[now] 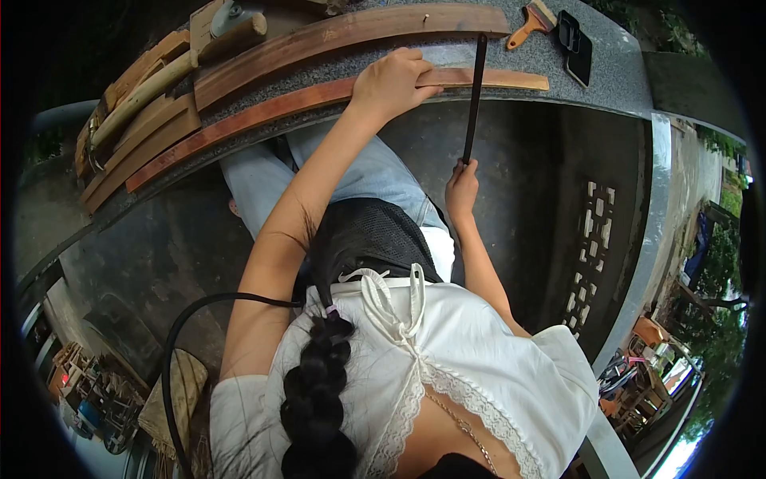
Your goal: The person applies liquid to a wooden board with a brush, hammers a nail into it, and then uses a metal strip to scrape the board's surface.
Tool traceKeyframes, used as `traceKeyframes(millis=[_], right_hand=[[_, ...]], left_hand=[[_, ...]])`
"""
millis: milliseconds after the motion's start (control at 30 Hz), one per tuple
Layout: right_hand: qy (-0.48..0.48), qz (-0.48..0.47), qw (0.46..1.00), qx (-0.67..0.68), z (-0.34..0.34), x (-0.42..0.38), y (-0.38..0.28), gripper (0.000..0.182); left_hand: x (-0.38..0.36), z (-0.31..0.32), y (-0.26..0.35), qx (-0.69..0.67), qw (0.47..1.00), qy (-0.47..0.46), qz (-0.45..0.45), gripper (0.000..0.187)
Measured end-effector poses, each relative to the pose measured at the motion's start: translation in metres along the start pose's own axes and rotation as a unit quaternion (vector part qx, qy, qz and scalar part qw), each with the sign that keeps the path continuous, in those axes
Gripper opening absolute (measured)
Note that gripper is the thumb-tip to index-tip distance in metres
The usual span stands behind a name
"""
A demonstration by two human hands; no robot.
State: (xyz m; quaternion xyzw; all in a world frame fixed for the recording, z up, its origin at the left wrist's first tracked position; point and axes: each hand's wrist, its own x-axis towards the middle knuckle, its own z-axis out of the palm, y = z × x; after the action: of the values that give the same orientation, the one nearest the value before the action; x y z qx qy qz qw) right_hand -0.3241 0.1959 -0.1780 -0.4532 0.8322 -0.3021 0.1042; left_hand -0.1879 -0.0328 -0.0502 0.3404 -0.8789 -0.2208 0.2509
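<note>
My left hand (392, 84) is closed over a long, thin wooden strip (263, 114), with the fingers curled at its far side. The strip is reddish along the left and paler at its right end, and it lies along the near edge of the stone worktop (614, 60). In my right hand (461, 191) is one end of a long, dark, narrow bar (475, 100), perhaps a file. The bar points away from me, and its far part crosses over the strip, right of my left hand. Whether the two touch cannot be told.
Behind the strip lies a thick brown board (343, 36) with a small peg standing on it. A brush (531, 24) and a black phone-like object (578, 60) sit at the right. Wood pieces and a mallet-like tool (231, 38) crowd the left. A black cable (171, 343) runs beside me.
</note>
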Motion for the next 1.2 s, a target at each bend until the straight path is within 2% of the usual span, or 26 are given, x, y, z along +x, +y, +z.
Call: traceKeyframes(millis=[100,233,300,400,533,600,800,833,900,967,1067,1200], right_hand=[[0.032,-0.03,0.999,-0.003,-0.017,0.051,-0.051,0.01],[0.029,-0.012,0.999,-0.009,0.0,0.026,-0.024,0.01],[-0.019,0.06,0.998,-0.027,0.005,-0.012,0.01,0.011],[0.002,0.028,0.999,-0.045,0.001,-0.014,0.015,0.011],[0.001,0.023,0.995,-0.094,-0.019,0.048,-0.051,0.011],[0.09,-0.127,0.982,-0.111,-0.019,0.062,-0.058,0.011],[0.043,-0.095,0.981,-0.162,-0.008,-0.025,0.027,0.012],[0.041,-0.096,0.981,-0.164,-0.009,-0.02,0.027,0.012],[0.016,-0.034,0.987,-0.155,-0.008,-0.016,0.011,0.013],[0.033,-0.04,0.989,-0.142,-0.012,-0.011,0.006,0.015],[-0.003,-0.067,0.983,-0.172,-0.025,-0.016,0.01,0.014],[-0.004,-0.082,0.981,-0.177,-0.039,-0.026,0.026,0.011]], left_hand=[[-0.007,0.001,0.005,-0.012,1.0,0.003,-0.007,0.034],[-0.004,-0.004,0.004,-0.017,1.0,-0.006,-0.006,0.034],[-0.004,-0.003,0.004,-0.006,1.0,-0.015,-0.011,0.032],[-0.004,-0.007,0.01,-0.009,0.999,-0.035,-0.04,0.029],[-0.004,-0.005,0.008,-0.019,1.0,-0.004,-0.016,0.028],[-0.005,-0.005,0.007,-0.018,1.0,-0.005,-0.013,0.029],[-0.004,-0.004,0.007,-0.006,1.0,-0.018,-0.025,0.029],[-0.002,-0.002,0.006,-0.008,0.999,-0.018,-0.028,0.029],[0.0,-0.002,0.004,-0.007,0.999,0.009,-0.038,0.028],[0.001,-0.004,0.004,-0.01,0.999,0.012,-0.042,0.028],[-0.001,-0.006,0.005,-0.002,0.999,0.009,-0.033,0.026],[-0.001,-0.005,0.005,0.004,1.0,0.016,-0.025,0.025]])
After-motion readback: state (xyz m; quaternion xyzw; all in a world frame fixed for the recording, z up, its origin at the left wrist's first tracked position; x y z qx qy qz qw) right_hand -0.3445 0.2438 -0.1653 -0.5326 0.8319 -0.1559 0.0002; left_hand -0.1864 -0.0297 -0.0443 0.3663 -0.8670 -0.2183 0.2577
